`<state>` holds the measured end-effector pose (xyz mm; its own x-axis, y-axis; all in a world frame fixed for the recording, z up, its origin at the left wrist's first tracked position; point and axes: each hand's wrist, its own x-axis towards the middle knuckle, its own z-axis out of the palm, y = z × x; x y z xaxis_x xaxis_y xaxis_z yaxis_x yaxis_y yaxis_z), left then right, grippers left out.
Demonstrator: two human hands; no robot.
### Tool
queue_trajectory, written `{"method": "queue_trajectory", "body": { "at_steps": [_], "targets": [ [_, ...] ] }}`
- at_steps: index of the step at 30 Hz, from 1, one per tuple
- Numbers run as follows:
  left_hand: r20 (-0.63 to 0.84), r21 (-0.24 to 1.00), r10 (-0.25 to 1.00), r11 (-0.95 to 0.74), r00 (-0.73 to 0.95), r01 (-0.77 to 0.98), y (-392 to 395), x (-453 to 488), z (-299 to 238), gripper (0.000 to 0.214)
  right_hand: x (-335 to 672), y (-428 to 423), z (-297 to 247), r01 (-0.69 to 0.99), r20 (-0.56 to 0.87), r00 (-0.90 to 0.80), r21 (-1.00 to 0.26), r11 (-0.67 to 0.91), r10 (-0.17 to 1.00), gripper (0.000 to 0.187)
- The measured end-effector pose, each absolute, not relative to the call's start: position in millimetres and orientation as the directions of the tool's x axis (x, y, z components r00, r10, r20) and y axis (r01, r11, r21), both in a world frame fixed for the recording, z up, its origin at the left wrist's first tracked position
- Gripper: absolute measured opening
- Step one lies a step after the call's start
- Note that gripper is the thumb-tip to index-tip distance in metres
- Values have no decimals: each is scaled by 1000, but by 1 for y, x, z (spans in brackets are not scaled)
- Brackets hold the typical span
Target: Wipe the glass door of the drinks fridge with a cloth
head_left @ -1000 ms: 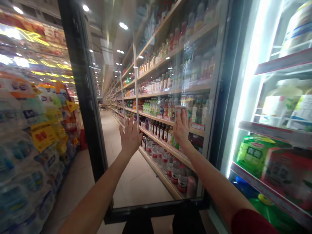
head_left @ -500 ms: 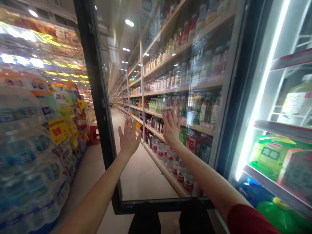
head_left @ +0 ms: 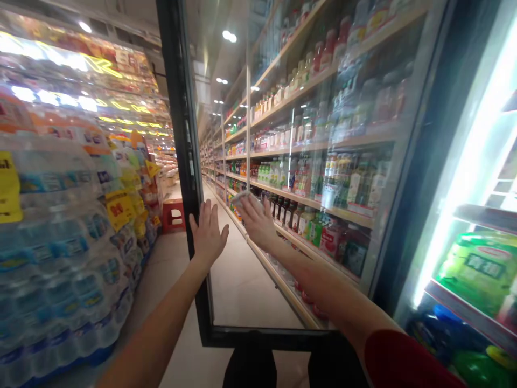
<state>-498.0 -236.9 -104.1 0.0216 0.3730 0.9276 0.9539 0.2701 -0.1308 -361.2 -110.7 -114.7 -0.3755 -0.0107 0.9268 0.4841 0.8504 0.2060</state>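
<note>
My left hand [head_left: 208,234] lies flat with fingers spread against the glass door [head_left: 262,291], close to its black frame [head_left: 186,134]. To its right, my right hand [head_left: 257,221] presses a pale cloth [head_left: 241,196] flat on the same glass. Only a thin edge of the cloth shows past the fingertips; the rest is hidden under the hand. The door stands swung out from a lit cooler. Bottles and shelves show in the glass.
Shrink-wrapped water bottles [head_left: 52,242] are stacked high on the left, with yellow price signs [head_left: 120,209] on the pile. A red stool [head_left: 173,215] stands farther down the aisle. On the right, cooler shelves hold a green package [head_left: 476,272] and large bottles.
My right hand has moved left across the glass with the cloth, nearer to my left hand. The left hand now lies closer to the door's black frame. The view has turned slightly left.
</note>
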Motion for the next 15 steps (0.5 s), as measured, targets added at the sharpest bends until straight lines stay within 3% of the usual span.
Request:
{"method": "queue_trajectory", "body": {
  "at_steps": [2,7,15],
  "targets": [
    [925,-124,379,285,7,951,-242,-500,-104,62,-375,-119,-114,417,890,-451,279,865,-70,48],
    [929,-127,371,291,11,948,-254,-505,-99,63,-392,-127,-95,448,934,-357,196,872,-27,50],
    [934,-93,354,336,-34,937,-261,-508,-94,63,-409,-137,-93,278,807,-547,426,861,-223,44]
  ]
}}
